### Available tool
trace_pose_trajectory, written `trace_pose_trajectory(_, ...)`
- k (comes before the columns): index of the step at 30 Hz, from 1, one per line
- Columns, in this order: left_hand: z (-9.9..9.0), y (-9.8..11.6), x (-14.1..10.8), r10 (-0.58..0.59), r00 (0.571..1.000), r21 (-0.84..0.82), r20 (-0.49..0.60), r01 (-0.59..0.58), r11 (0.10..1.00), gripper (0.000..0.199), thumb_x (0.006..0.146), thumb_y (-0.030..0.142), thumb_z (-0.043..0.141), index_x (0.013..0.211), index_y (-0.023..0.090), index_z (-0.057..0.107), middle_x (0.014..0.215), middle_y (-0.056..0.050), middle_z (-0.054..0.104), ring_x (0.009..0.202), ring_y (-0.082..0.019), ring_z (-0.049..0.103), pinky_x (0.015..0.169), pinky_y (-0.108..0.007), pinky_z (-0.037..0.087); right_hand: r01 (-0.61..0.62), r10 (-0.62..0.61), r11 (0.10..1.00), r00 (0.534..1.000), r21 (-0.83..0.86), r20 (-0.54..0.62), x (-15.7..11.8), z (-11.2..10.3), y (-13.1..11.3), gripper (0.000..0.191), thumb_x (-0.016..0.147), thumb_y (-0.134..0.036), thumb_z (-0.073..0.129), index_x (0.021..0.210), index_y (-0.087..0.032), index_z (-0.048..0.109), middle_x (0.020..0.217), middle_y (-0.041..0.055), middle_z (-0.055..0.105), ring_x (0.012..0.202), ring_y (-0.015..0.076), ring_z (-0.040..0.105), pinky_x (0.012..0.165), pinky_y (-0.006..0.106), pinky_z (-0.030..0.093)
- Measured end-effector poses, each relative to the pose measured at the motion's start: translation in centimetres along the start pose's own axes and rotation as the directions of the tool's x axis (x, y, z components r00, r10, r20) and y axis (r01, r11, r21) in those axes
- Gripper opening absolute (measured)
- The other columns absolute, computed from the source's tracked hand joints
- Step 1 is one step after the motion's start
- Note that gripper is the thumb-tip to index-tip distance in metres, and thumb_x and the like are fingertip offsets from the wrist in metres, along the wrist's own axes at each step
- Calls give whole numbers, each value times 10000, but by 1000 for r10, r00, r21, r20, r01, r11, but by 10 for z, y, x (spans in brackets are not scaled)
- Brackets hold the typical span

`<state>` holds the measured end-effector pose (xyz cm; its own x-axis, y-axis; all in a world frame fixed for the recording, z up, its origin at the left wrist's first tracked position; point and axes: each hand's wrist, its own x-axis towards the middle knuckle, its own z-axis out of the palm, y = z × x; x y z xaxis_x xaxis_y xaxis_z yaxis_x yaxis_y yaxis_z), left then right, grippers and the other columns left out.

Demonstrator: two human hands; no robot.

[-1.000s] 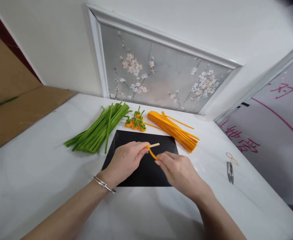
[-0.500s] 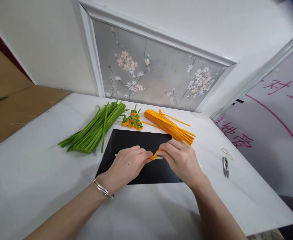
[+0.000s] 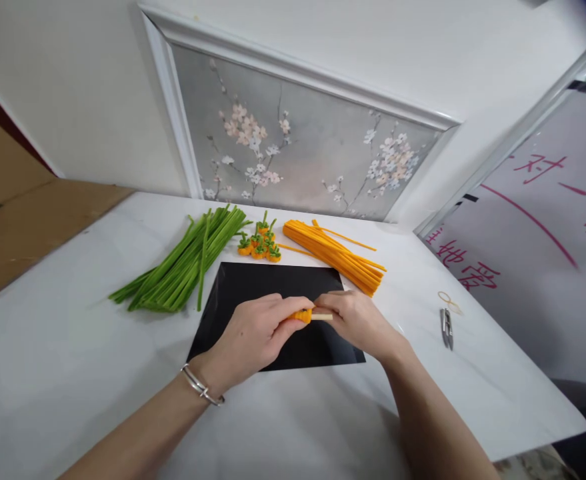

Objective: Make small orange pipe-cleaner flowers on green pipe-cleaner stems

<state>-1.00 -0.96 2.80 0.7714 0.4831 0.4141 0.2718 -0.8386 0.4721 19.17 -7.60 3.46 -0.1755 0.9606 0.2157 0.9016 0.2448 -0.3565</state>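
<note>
My left hand (image 3: 263, 330) pinches a pale thin stick (image 3: 321, 317) with an orange pipe cleaner (image 3: 301, 316) coiled around it. The stick's bare end sticks out to the right of the coil. My right hand (image 3: 355, 320) is closed beside that end, its fingertips at the pipe cleaner where it passes behind the coil; the strand between them is mostly hidden. Both hands are above a black mat (image 3: 273, 280). Beyond the mat lie several small orange-and-green pipe-cleaner pieces (image 3: 259, 245) with green stems.
A bundle of green pipe cleaners (image 3: 173, 273) lies at the left, and a bundle of orange pipe cleaners (image 3: 333, 253) at the back right. Small metal snips (image 3: 447, 328) and yellowish rings (image 3: 450, 302) rest on the white table (image 3: 97, 373). A whiteboard (image 3: 533, 220) stands at the right.
The orange strand stretched between my hands has gone around the stick, and a coil now shows at my left fingertips. My right hand has dropped slightly. The view has shifted a little.
</note>
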Motion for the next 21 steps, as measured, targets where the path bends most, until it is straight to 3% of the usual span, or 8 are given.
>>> trace_pose_trajectory(4, -1, -2, 3, -100, 993, -122, -60, 93, 988, 242, 916, 211, 482, 1097, 240, 641, 888, -4, 687, 780, -142, 612, 707, -242, 459, 51, -51, 999, 992, 0, 119, -3, 0, -9, 146, 916, -265, 559, 810, -214, 645, 733, -6, 674, 671, 150, 626, 614, 243, 426)
trace_pose_trajectory(6, -3, -2, 5, -210, 976, -256, -60, 188, 948, 233, 913, 242, 487, 1073, 227, 656, 861, 3, 690, 766, -142, 615, 708, -241, 468, 34, -39, 999, 991, 37, 127, -3, 0, -11, 76, 879, -262, 606, 928, -217, 643, 788, 3, 691, 711, 168, 643, 639, 260, 463)
trace_pose_trajectory(7, -5, -2, 6, -261, 964, -331, -47, 231, 915, 219, 913, 261, 487, 1020, 214, 672, 830, 6, 683, 756, -143, 610, 699, -239, 468, 26, -35, 996, 994, 81, 107, -3, 0, -10, 169, 869, -260, 614, 1033, -220, 628, 868, 18, 704, 770, 178, 657, 677, 273, 488)
trace_pose_trajectory(10, -12, -1, 9, -368, 929, -560, 40, 326, 762, 267, 912, 327, 490, 776, 171, 658, 732, 5, 615, 674, -121, 546, 596, -213, 432, 21, -17, 952, 1000, 306, -19, -2, -1, 1, 333, 929, -284, 505, 1258, -239, 531, 1086, 55, 687, 961, 181, 659, 821, 313, 523)
trace_pose_trajectory(13, -17, 0, 10, -426, 884, -747, 193, 414, 520, 276, 905, 372, 505, 799, 157, 642, 705, 3, 549, 555, -78, 412, 468, -190, 333, 39, 49, 855, 987, 517, -156, -1, -2, 15, 325, 987, -304, 363, 1243, -223, 546, 990, 53, 696, 872, 159, 683, 814, 326, 548)
trace_pose_trajectory(16, -17, 0, 9, -420, 860, -821, 290, 449, 352, 256, 893, 387, 524, 895, 164, 650, 725, -1, 542, 517, -67, 341, 433, -194, 285, 147, -9, 893, 950, 424, -311, 0, -5, 17, 286, 929, -315, 523, 1195, -238, 594, 945, 48, 681, 810, 162, 664, 758, 318, 552)
trace_pose_trajectory(19, -14, -1, 8, -409, 861, -798, 301, 462, 386, 286, 893, 410, 515, 798, 165, 629, 726, 0, 552, 519, -70, 355, 443, -198, 293, 354, -284, 916, 905, 190, -317, -2, -6, 4, 225, 898, -249, 585, 1109, -241, 663, 947, 61, 683, 809, 163, 646, 702, 292, 531)
trace_pose_trajectory(21, -11, -3, 7, -409, 876, -719, 254, 454, 526, 324, 905, 410, 487, 734, 164, 613, 716, 1, 569, 541, -82, 407, 470, -203, 323, 444, -388, 890, 855, 100, -344, -3, -4, -6, 183, 906, -178, 558, 1013, -228, 697, 908, 61, 696, 781, 160, 644, 678, 294, 517)
